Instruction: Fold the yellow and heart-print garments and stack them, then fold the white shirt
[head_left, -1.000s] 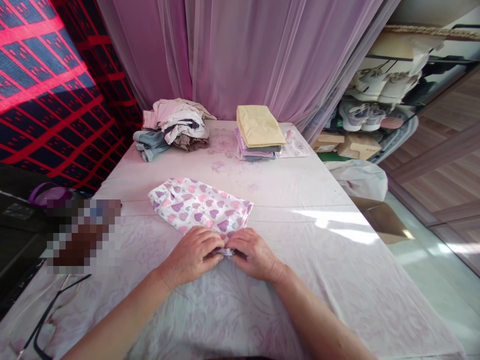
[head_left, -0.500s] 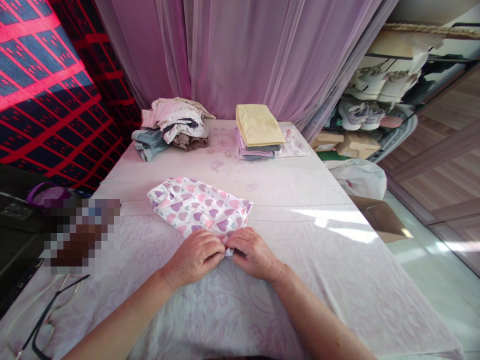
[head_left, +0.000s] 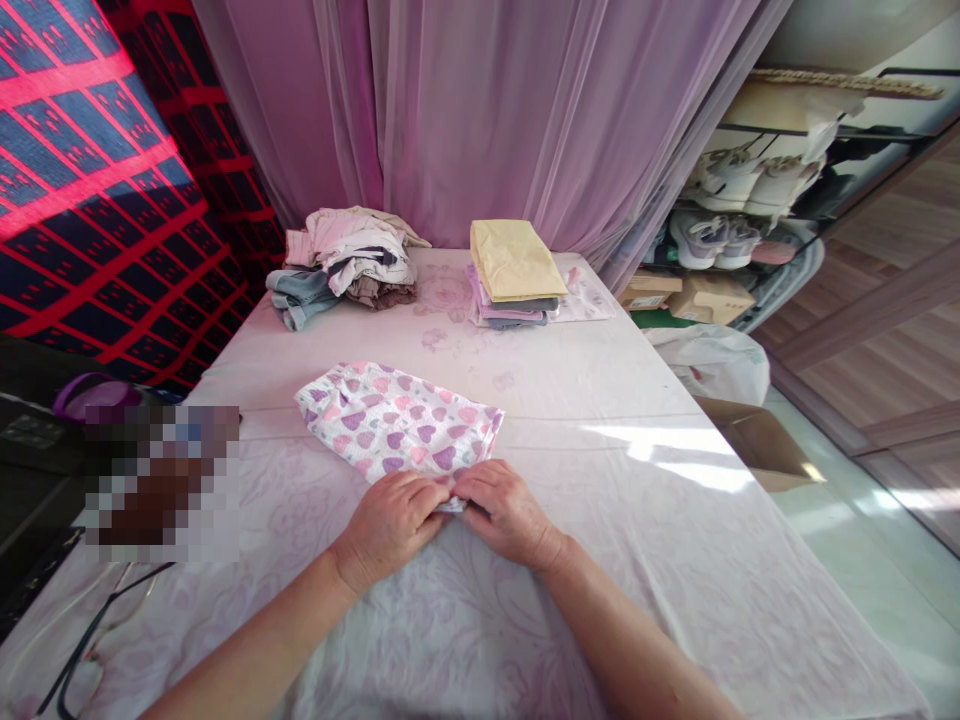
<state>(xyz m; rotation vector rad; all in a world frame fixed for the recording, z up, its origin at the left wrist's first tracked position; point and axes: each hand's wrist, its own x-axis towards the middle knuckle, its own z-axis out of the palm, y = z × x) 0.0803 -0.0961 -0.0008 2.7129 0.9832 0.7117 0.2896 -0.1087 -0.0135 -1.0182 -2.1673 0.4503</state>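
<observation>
White shorts with pink and purple hearts (head_left: 405,420) lie folded flat on the table, their gathered waistband toward the left. My left hand (head_left: 394,525) pinches the near edge of the cloth between thumb and fingers. Close beside it, my right hand (head_left: 506,510) is closed on the same edge, its fingertips almost touching those of the left. A small bit of the fabric shows between the two thumbs; the rest of the gripped edge is hidden under my fingers.
A loose heap of clothes (head_left: 360,255) sits at the far left. Folded clothes topped by a yellow piece (head_left: 517,260) stand at the far right. Glasses (head_left: 82,640) lie near left by a blurred patch. Shoes (head_left: 720,240) and an open carton (head_left: 750,440) are beyond the right edge.
My fingers have shifted slightly along the near edge of the shorts, and the bit of cloth between them looks flatter. The whole view has tipped up a little.
</observation>
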